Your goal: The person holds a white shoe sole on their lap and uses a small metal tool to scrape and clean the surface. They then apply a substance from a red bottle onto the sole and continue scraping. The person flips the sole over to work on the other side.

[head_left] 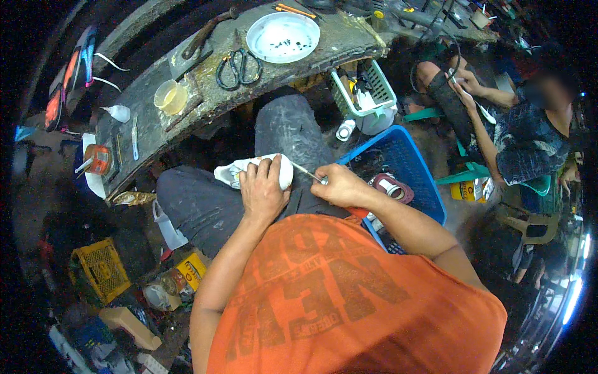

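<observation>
Below your orange shirt [349, 293], your left hand [265, 193] clasps a white rounded piece [286, 172] from above, on your lap between your thighs. Your right hand [341, 186], just beside it, is closed around a thin pale stick [303, 169]; its far end reaches the piece's right edge, though you can't tell whether they touch. At your right stands a blue basket [435, 187] with a maroon sandal [406, 194] inside. Beyond your knees, the curved desk [146, 93] carries a yellowish cup [171, 98], dark-handled scissors [237, 76] and, farther back, a white bowl [265, 31] with dark bits in it.
</observation>
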A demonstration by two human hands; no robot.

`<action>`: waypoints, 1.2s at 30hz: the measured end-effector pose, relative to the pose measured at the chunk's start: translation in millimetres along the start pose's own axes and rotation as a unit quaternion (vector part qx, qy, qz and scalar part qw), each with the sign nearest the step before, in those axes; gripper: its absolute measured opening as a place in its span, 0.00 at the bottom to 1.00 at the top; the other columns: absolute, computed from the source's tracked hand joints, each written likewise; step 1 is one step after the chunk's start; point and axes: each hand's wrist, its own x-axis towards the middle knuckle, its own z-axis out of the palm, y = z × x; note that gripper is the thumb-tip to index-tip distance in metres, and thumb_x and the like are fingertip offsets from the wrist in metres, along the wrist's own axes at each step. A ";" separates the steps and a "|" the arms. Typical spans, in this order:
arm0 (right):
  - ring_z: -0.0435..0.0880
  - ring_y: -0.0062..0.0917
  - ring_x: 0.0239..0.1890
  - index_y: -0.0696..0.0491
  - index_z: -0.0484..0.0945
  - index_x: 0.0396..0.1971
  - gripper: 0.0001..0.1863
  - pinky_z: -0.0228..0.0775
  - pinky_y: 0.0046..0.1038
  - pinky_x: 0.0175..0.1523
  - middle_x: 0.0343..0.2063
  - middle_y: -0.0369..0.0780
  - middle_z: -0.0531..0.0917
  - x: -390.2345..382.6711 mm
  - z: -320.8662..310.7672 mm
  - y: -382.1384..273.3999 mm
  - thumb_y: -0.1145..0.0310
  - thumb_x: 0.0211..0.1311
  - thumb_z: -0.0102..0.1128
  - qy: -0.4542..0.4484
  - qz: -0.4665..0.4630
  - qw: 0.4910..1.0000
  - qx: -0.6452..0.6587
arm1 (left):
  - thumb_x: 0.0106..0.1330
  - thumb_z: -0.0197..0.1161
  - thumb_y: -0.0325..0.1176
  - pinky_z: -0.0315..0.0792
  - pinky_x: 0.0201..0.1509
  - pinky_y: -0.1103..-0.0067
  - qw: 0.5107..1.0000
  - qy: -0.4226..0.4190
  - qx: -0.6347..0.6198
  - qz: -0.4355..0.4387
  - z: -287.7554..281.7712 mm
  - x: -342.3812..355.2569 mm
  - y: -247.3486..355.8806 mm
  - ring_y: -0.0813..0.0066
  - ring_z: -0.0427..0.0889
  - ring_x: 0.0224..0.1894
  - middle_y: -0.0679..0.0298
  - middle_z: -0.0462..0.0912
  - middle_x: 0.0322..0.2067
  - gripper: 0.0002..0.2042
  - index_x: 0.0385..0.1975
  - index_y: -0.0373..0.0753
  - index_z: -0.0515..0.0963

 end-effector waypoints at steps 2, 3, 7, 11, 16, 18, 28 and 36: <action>0.89 0.47 0.32 0.61 0.84 0.34 0.18 0.79 0.44 0.44 0.25 0.55 0.86 -0.4 1.7 -3.1 0.58 0.57 0.65 0.013 -0.007 0.999 -0.033 | 0.48 0.79 0.35 0.67 0.51 0.60 1.000 -0.007 -0.003 0.008 2.4 0.7 0.2 0.57 0.76 0.48 0.61 0.80 0.49 0.34 0.61 0.39 0.80; 0.89 0.49 0.34 0.61 0.85 0.34 0.18 0.79 0.45 0.45 0.26 0.56 0.86 -0.7 2.0 -4.4 0.58 0.57 0.65 0.011 -0.009 0.999 -0.031 | 0.48 0.79 0.34 0.67 0.51 0.60 1.000 -0.010 -0.004 0.012 3.1 0.6 0.2 0.57 0.76 0.48 0.61 0.80 0.48 0.34 0.60 0.39 0.80; 0.88 0.55 0.42 0.59 0.87 0.36 0.20 0.79 0.50 0.53 0.33 0.59 0.88 -3.1 1.0 -9.1 0.55 0.57 0.64 -0.011 0.014 0.998 -0.065 | 0.47 0.79 0.33 0.66 0.51 0.61 1.000 -0.011 0.000 0.010 6.1 -0.4 0.4 0.57 0.76 0.47 0.61 0.79 0.46 0.34 0.60 0.39 0.81; 0.88 0.56 0.45 0.59 0.87 0.37 0.21 0.80 0.52 0.56 0.36 0.59 0.88 -8.4 1.8 -13.6 0.54 0.57 0.64 -0.008 0.008 0.995 -0.100 | 0.46 0.79 0.32 0.66 0.50 0.62 1.000 -0.013 0.005 0.008 5.6 -1.2 0.5 0.58 0.76 0.47 0.61 0.79 0.44 0.34 0.60 0.40 0.81; 0.88 0.55 0.45 0.59 0.87 0.37 0.22 0.80 0.52 0.56 0.36 0.59 0.88 -6.4 2.5 -10.6 0.53 0.57 0.64 0.000 0.018 0.997 -0.081 | 0.45 0.79 0.31 0.67 0.50 0.61 1.000 -0.003 -0.018 0.000 6.3 0.9 0.4 0.57 0.76 0.47 0.61 0.79 0.45 0.35 0.60 0.41 0.81; 0.88 0.55 0.45 0.59 0.87 0.36 0.21 0.80 0.52 0.55 0.36 0.59 0.88 -3.7 4.2 -7.6 0.53 0.57 0.64 0.008 0.018 0.997 -0.072 | 0.43 0.80 0.31 0.69 0.52 0.60 0.999 -0.029 -0.025 -0.020 7.8 2.1 0.2 0.55 0.76 0.50 0.59 0.79 0.48 0.36 0.60 0.43 0.81; 0.89 0.56 0.40 0.59 0.87 0.34 0.20 0.80 0.52 0.51 0.33 0.58 0.88 -9.4 16.0 -4.2 0.54 0.58 0.64 0.057 -0.013 0.995 -0.087 | 0.50 0.78 0.34 0.70 0.49 0.61 0.999 -0.021 -0.029 -0.002 6.6 13.9 -0.1 0.55 0.78 0.47 0.59 0.80 0.42 0.26 0.52 0.38 0.85; 0.88 0.55 0.38 0.60 0.86 0.35 0.18 0.80 0.50 0.48 0.31 0.58 0.87 -5.8 17.4 -4.3 0.58 0.57 0.65 0.085 -0.016 0.994 -0.062 | 0.51 0.78 0.35 0.70 0.50 0.61 0.998 -0.050 -0.027 -0.015 0.3 21.9 2.4 0.56 0.80 0.47 0.59 0.82 0.41 0.23 0.48 0.36 0.87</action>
